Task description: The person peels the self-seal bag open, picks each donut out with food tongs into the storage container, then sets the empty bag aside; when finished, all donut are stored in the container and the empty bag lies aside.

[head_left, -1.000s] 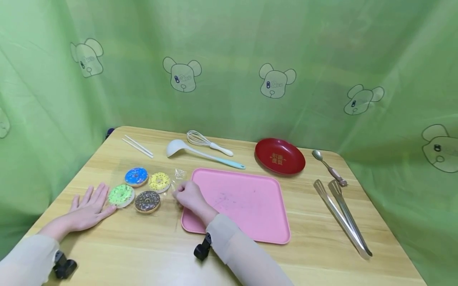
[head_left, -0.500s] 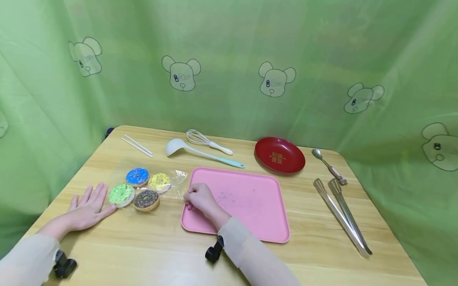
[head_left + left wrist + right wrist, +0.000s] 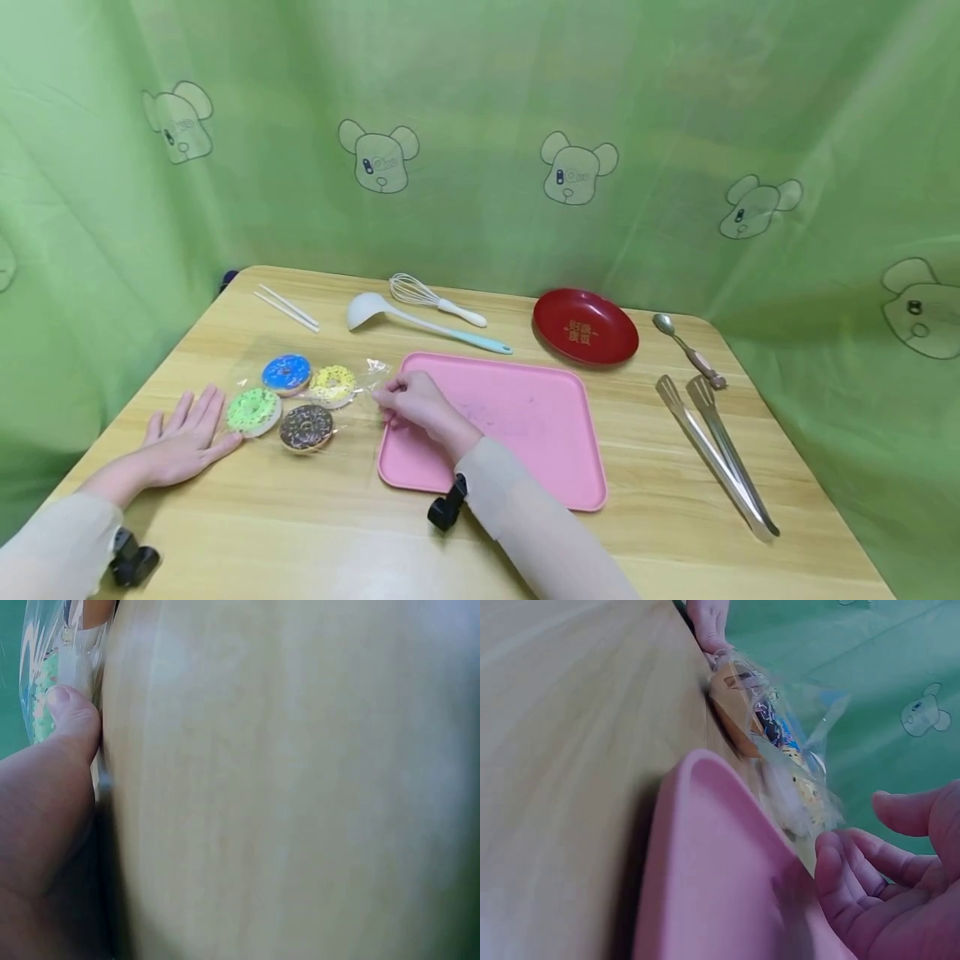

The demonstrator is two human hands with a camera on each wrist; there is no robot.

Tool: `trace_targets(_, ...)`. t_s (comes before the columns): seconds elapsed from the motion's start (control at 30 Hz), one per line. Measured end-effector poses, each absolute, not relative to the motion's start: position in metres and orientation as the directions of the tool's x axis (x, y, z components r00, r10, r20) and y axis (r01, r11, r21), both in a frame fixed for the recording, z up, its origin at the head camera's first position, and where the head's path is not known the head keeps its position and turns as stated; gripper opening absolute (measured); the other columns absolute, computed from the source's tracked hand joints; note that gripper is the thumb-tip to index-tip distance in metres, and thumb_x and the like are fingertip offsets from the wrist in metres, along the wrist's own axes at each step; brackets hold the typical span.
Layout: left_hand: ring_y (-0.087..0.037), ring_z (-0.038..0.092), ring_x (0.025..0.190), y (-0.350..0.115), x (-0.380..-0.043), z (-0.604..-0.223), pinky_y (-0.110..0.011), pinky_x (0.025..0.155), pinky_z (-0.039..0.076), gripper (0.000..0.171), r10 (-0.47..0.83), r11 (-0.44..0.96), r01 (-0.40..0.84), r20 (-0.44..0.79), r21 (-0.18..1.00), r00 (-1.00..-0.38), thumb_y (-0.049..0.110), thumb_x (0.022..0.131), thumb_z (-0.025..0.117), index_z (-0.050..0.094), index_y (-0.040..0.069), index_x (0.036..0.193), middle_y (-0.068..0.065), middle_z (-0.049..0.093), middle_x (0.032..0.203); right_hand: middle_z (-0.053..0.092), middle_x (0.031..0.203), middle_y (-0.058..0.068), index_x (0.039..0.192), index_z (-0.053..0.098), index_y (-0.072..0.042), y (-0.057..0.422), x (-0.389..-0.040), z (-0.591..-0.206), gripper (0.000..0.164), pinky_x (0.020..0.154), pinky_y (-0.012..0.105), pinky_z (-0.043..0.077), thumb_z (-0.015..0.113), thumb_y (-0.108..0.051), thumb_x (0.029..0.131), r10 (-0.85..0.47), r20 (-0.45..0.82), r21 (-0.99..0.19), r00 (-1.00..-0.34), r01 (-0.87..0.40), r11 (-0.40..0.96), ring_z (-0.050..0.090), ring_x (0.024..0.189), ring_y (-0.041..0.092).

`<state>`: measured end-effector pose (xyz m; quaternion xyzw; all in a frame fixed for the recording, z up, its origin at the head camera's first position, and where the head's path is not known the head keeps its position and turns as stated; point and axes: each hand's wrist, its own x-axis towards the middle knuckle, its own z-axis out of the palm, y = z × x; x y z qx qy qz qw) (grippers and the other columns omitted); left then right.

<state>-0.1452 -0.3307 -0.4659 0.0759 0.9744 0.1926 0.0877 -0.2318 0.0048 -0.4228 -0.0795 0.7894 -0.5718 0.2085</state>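
Observation:
Toy donuts lie in a clear plastic bag (image 3: 345,429) on the left of the table: a blue donut (image 3: 287,373), a yellow donut (image 3: 333,385), a green donut (image 3: 253,412) and a brown donut (image 3: 306,427). My left hand (image 3: 180,442) rests flat with spread fingers, its thumb against the bag by the green donut. Over the left edge of the pink tray (image 3: 517,442), my right hand (image 3: 420,408) is at the bag's right end. In the right wrist view, its thumb stands apart from its bent fingers (image 3: 832,870), near the film's edge.
Along the back lie white sticks (image 3: 287,307), a ladle (image 3: 420,323), a whisk (image 3: 435,298) and a red plate (image 3: 587,327). A spoon (image 3: 690,350) and metal tongs (image 3: 720,458) are on the right. A green curtain (image 3: 480,100) surrounds the table.
My right hand first moved right with the bag's end lifting, then its fingers loosened. The brown donut shifted slightly. My left hand stayed put.

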Motion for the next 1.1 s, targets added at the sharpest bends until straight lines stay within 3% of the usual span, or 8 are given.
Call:
trace_targets(0.13,-0.053,-0.016,0.129,-0.331,-0.145,-0.466,-0.071,0.091,-0.018,0.086,0.184,0.914,0.119,-0.135,0.387,-0.974,0.054,0.096,0.034,-0.004,-0.006,0.143,-0.029,-0.011,0.148,0.061,0.065,0.012,0.079,0.063,-0.002,-0.011,-0.238,-0.422,0.016,0.049,0.024,0.049,0.069,-0.016,0.084,-0.347,-0.223,-0.913,-0.911,0.071,0.401,0.055,0.053,0.016)
trace_targets(0.37,-0.053,-0.013,0.13,-0.328,-0.144,-0.466,-0.072,0.092,-0.015,0.085,0.175,0.919,0.114,-0.132,0.378,-0.976,0.052,0.096,0.036,-0.002,-0.007,0.144,-0.03,-0.007,0.148,0.057,0.055,0.01,0.065,0.059,-0.003,-0.021,-0.241,-0.421,0.02,0.039,0.021,0.038,0.068,-0.008,0.083,-0.3,-0.233,-0.885,-0.925,0.073,0.46,0.044,0.043,0.013)
trace_targets(0.67,-0.054,-0.012,0.129,-0.329,-0.145,-0.465,-0.072,0.092,-0.015,0.085,0.178,0.921,0.119,-0.13,0.371,-0.975,0.052,0.096,0.035,-0.003,-0.006,0.144,-0.03,-0.008,0.148,0.055,0.057,0.005,0.076,0.062,-0.001,-0.014,-0.244,-0.425,0.005,0.04,0.02,0.042,0.066,-0.001,0.08,-0.275,-0.252,-0.922,-0.928,0.144,0.36,0.049,0.046,0.013)
trace_targets(1.1,-0.053,-0.015,0.129,-0.328,-0.144,-0.464,-0.072,0.091,-0.017,0.086,0.18,0.913,0.118,-0.126,0.391,-0.976,0.052,0.096,0.036,-0.004,-0.006,0.143,-0.03,-0.009,0.147,0.061,0.066,0.014,0.075,0.058,0.001,0.009,-0.245,-0.431,0.009,0.046,0.023,0.049,0.062,0.003,0.083,-0.323,-0.26,-0.957,-0.91,0.2,0.209,0.054,0.049,0.015)
